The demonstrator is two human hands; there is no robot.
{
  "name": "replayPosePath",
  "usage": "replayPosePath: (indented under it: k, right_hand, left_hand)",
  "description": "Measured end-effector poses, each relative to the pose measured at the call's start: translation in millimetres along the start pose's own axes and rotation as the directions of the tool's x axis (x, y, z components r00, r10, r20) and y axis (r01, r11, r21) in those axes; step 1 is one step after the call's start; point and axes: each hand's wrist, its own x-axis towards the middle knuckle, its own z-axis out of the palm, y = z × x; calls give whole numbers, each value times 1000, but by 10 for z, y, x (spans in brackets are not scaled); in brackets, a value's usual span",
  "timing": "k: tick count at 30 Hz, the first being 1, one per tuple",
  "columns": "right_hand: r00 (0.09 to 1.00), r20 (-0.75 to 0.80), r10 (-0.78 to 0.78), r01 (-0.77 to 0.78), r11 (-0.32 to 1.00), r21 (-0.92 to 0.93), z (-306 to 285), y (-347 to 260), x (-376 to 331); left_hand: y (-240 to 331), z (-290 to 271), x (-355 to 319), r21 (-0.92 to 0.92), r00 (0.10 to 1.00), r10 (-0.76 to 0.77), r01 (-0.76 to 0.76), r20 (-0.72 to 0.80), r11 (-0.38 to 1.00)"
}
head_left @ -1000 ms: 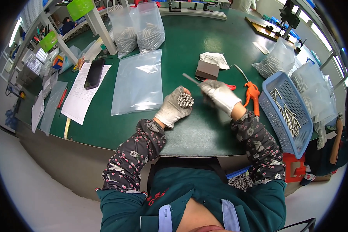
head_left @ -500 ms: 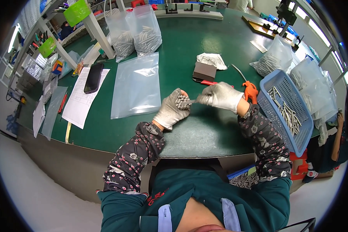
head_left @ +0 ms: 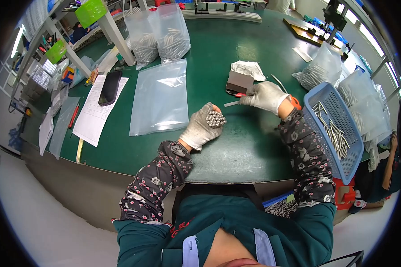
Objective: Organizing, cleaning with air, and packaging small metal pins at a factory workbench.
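Note:
My left hand, in a whitish work glove, grips a bundle of metal pins with their round ends facing up. To its right, my gloved right hand pinches a thin, flat grey strip that points left toward the bundle but stays apart from it. Just beyond the right hand lie a small brown block, a red object partly under it, and a crumpled white wrapper. An orange-handled tool with a thin bent tube is partly hidden behind the right wrist.
A blue basket of metal pins stands at the right, beside bags of pins. On the left lie a flat plastic bag, a phone, paper and a red pen. Filled bags stand behind.
My right hand has drawn away from the bundle, up and to the right toward the brown block, with the strip still in it. The bundle's ends now show fully; my left hand has barely moved.

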Motion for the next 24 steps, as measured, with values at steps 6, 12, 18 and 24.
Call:
replayPosePath:
  k: [6, 12, 18, 24]
  right_hand:
    - [980, 134, -150, 127, 978, 165, 205, -156, 27]
    - [961, 67, -267, 252, 952, 173, 227, -220, 9]
    - [998, 59, -31, 21, 985, 170, 62, -15, 56]
    - [998, 13, -58, 57, 995, 79, 93, -59, 91]
  left_hand:
    - [7, -33, -34, -166, 996, -77, 85, 52, 982]
    - [-16, -19, -16, -81, 998, -40, 43, 38, 996]
    - [113, -17, -1, -9, 994, -94, 95, 55, 995]
    - [48, -21, -11, -87, 985, -156, 162, 67, 983]
